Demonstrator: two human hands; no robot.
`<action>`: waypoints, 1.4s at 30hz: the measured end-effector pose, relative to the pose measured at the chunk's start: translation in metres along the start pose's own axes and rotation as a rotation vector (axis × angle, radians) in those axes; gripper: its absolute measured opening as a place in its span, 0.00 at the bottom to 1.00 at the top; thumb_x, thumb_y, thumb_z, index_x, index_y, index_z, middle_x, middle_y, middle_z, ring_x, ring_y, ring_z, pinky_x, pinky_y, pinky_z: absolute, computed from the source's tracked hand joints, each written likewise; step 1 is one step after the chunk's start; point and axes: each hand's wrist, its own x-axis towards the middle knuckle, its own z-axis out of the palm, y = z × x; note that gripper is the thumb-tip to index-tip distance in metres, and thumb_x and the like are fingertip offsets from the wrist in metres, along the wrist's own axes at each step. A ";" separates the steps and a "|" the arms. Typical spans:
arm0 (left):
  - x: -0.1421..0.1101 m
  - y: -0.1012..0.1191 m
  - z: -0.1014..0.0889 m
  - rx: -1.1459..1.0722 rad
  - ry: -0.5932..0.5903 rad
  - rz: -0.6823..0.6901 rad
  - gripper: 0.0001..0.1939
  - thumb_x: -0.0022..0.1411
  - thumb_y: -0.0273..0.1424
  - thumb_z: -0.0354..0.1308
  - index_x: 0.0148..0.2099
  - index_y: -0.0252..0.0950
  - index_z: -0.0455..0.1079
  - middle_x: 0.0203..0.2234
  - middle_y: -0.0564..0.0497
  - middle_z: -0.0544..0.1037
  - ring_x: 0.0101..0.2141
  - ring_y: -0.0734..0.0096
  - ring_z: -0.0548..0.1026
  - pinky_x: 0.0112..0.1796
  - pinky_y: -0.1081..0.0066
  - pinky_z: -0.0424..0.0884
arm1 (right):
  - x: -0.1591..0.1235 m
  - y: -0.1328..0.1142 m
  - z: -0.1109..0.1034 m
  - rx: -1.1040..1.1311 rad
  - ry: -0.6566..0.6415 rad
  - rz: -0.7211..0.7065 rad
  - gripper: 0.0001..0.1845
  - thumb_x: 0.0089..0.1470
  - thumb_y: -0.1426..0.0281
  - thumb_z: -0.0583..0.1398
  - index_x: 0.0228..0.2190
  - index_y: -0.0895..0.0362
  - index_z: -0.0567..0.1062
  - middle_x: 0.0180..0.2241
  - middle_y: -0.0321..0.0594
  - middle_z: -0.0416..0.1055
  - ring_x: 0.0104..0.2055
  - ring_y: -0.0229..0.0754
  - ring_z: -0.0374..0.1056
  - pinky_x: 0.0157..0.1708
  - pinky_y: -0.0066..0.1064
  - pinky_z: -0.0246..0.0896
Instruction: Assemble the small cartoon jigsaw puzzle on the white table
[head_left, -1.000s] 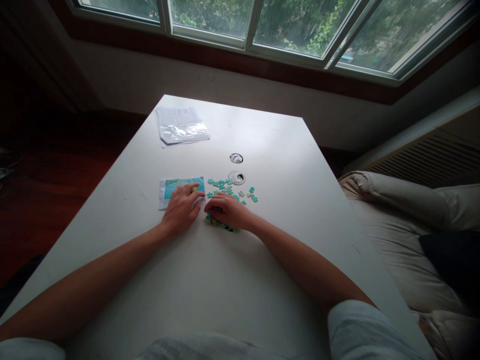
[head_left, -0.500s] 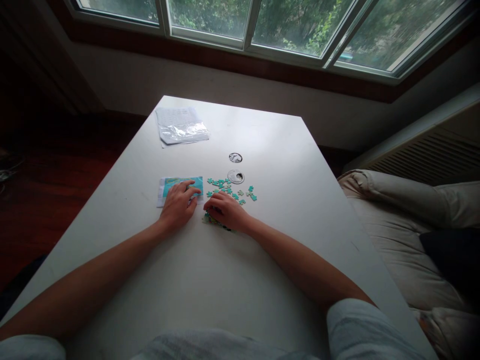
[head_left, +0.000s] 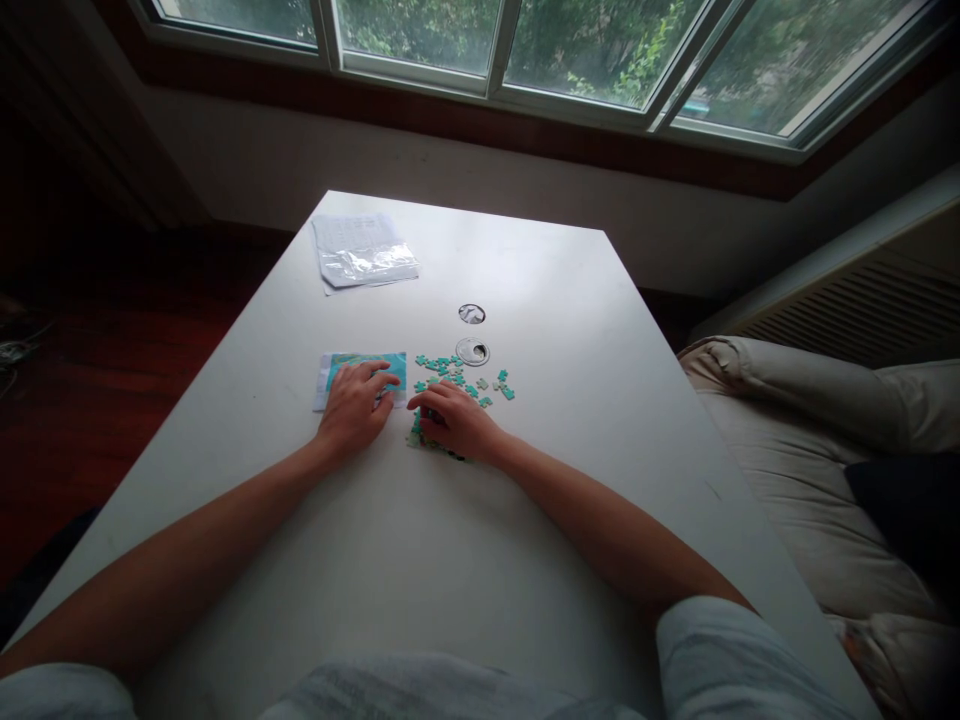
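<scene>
My left hand [head_left: 358, 405] lies flat with fingers spread on a sheet with a blue-green picture [head_left: 386, 368], bordered in white, covering much of its lower part. To the right, my right hand [head_left: 456, 418] arches over a cluster of jigsaw puzzle pieces [head_left: 416, 436], its thumb and bent fingers apart. No piece shows between those fingers, though the palm side is hidden. More loose teal puzzle pieces [head_left: 507, 387] are scattered just beyond and to the right of this hand.
Two round inserts, one with a small hole [head_left: 472, 351], sit in the white table [head_left: 570, 330] past the pieces. A clear plastic sleeve with papers [head_left: 364, 255] lies at the far left. A beige sofa [head_left: 780, 470] stands right of the table, and windows [head_left: 420, 40] are ahead.
My right thumb and fingers have parted a little over the puzzle pieces. My left hand stays on the picture sheet, almost unmoved.
</scene>
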 end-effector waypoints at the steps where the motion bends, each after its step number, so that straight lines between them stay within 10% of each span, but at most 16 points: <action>1: 0.000 0.003 -0.003 -0.006 -0.017 0.015 0.11 0.68 0.29 0.53 0.48 0.41 0.75 0.53 0.48 0.75 0.54 0.56 0.71 0.62 0.48 0.57 | 0.000 0.001 -0.002 0.036 0.028 0.015 0.15 0.56 0.78 0.59 0.44 0.53 0.76 0.36 0.39 0.72 0.41 0.44 0.64 0.47 0.36 0.61; 10: -0.010 0.045 -0.040 0.153 -0.269 0.464 0.10 0.70 0.26 0.52 0.42 0.37 0.75 0.39 0.48 0.80 0.42 0.62 0.75 0.48 0.59 0.67 | -0.003 0.021 -0.025 0.137 0.335 0.198 0.11 0.55 0.78 0.57 0.35 0.54 0.78 0.31 0.37 0.73 0.33 0.39 0.65 0.37 0.32 0.61; 25: -0.015 0.052 -0.039 0.151 -0.411 0.587 0.08 0.69 0.26 0.54 0.46 0.39 0.73 0.44 0.50 0.79 0.48 0.61 0.72 0.47 0.60 0.66 | -0.004 0.074 -0.079 0.298 0.660 0.426 0.10 0.52 0.72 0.56 0.34 0.55 0.77 0.30 0.36 0.75 0.34 0.40 0.71 0.36 0.34 0.66; 42: -0.022 0.050 -0.021 -0.002 -0.399 0.606 0.20 0.68 0.28 0.55 0.61 0.40 0.69 0.56 0.47 0.76 0.57 0.56 0.69 0.58 0.55 0.66 | -0.010 0.084 -0.064 0.094 0.447 0.373 0.11 0.55 0.72 0.57 0.36 0.56 0.79 0.35 0.39 0.78 0.34 0.39 0.68 0.36 0.31 0.62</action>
